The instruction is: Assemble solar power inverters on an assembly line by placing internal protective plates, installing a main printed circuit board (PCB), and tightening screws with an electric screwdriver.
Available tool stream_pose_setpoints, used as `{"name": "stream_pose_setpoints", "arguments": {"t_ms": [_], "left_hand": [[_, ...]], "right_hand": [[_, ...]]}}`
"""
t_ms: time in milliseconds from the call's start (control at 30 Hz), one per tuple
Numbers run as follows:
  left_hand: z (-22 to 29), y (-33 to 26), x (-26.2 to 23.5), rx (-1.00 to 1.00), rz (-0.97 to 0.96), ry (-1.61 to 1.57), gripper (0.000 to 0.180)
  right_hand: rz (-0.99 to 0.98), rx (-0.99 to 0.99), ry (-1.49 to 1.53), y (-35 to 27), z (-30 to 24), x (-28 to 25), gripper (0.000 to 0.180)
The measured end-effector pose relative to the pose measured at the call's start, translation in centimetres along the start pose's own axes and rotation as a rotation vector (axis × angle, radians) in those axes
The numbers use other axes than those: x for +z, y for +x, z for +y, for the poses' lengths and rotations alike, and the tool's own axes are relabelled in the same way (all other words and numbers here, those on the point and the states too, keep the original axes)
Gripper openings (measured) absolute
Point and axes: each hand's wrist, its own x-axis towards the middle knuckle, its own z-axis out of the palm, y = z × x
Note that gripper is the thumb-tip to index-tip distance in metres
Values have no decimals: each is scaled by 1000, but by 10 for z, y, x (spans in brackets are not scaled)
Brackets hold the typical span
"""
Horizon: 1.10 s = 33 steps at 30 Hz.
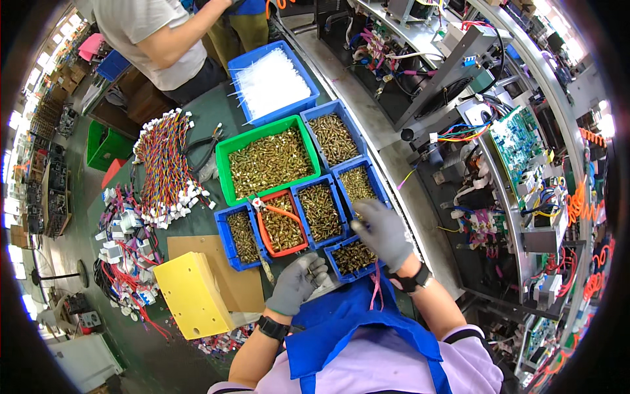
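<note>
- Gloved in grey, the right hand reaches over a small blue bin of screws at the near edge of the green work table, fingers curled downward with the fingertips pinched together; whether a screw sits between them cannot be told.
- Left hand, also in a grey glove, rests at the near table edge just left of that bin, loosely closed around what looks like a few brass-coloured screws; the grip is partly hidden.
- Screws in the bin are short, brass-yellow and shiny, heaped loosely and filling most of the bin.
- Next to it stand more blue bins of the same kind of screws: one just beyond, another further toward the table's right edge, a larger one beyond that, and one to the left.
- An orange-red bin sits between the blue ones, with orange-handled pliers lying across its screws.
- A big green bin full of screws lies toward the middle of the table; beyond it, a blue bin holds white cable ties.
- Bundles of coloured wire harnesses with white plugs lie on the left part of the table.
- A yellow block rests on a sheet of brown cardboard at the near left corner.
- Another person in a light shirt stands at the far edge.
- A green circuit board stands in the metal rack right of the table.
</note>
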Motion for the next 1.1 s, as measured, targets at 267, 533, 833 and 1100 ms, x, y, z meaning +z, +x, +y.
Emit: {"name": "stream_pose_setpoints", "arguments": {"t_ms": [267, 533, 833, 1100], "left_hand": [[9, -3, -7, 21, 64, -6, 20], [16, -3, -10, 25, 52, -19, 24], [17, -6, -12, 42, 56, -23, 28], [17, -5, -6, 32, 74, 15, 24]], "right_hand": [[-13, -226, -338, 28, -20, 72, 7], [-199, -171, -589, 40, -18, 88, 16], [-200, -178, -472, 39, -25, 77, 18], [212, -198, -124, 3, -4, 5, 17]]}}
